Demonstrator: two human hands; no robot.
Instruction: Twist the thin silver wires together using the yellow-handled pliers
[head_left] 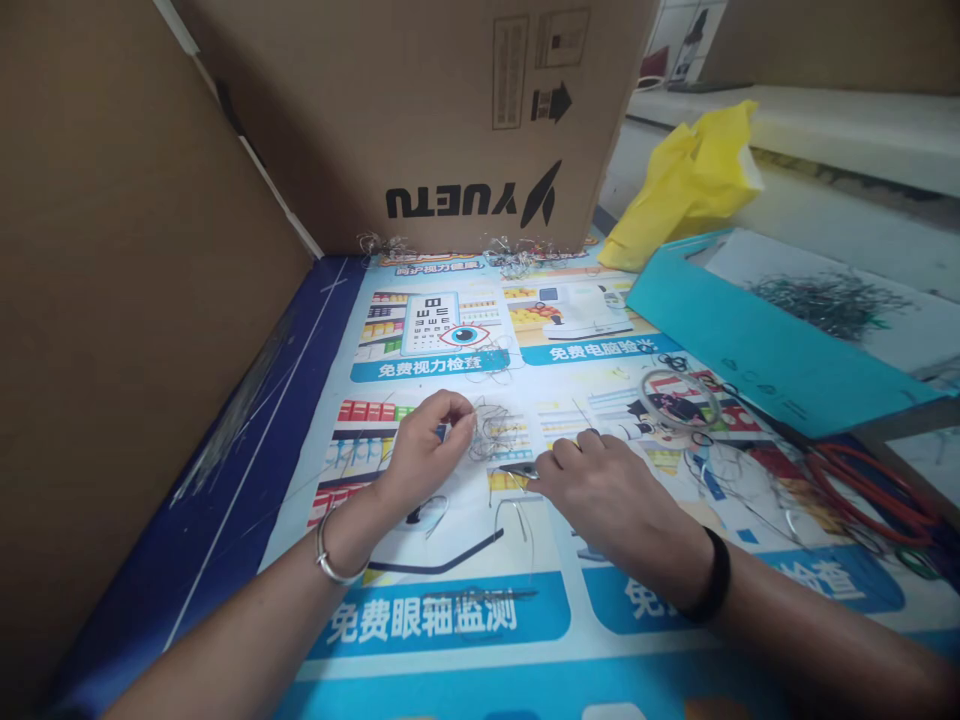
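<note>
My left hand (427, 440) is closed in a pinch, thumb against fingers, at the left edge of a loose tangle of fine wire (493, 432). Whatever lies between those fingertips is too thin to make out. Opposite it, my right hand (592, 485) is wrapped round small dark-tipped pliers (519, 469), their jaws pointing left, just below the tangle. The handles are hidden in the palm. Curved bits of wire (517, 515) lie on the printed sheet between my wrists, and a flat bunch of straight wires (480, 596) lies nearer to me.
Cardboard walls (465, 110) stand at the left and back, with wire clumps (514, 255) along the foot. At right are a clear ring (680, 399), a turquoise box (765, 330) with dark wire pieces (829, 300), a yellow bag (682, 185) and a red-orange coil (862, 490).
</note>
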